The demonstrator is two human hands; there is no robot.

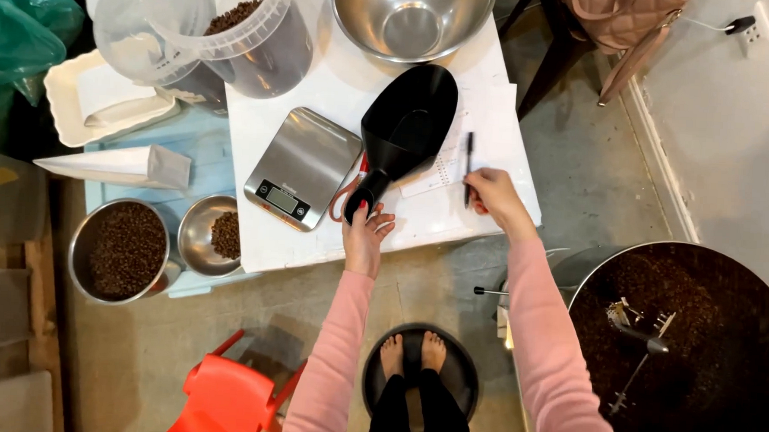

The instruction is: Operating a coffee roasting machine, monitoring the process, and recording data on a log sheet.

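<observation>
Two hands work: left hand (365, 232) clamps scoop (403, 130) handle at 6 o'clock; right hand (489, 193) pinches pen (469, 166). Scoop looks stiff, light, smooth plastic.

We look down on a small coffee-roasting workshop, shown by the roaster's cooling tray (681, 341) full of dark beans, steel bowls of beans (124, 249), a digital scale (302, 167) and a black scoop (406, 126).
</observation>
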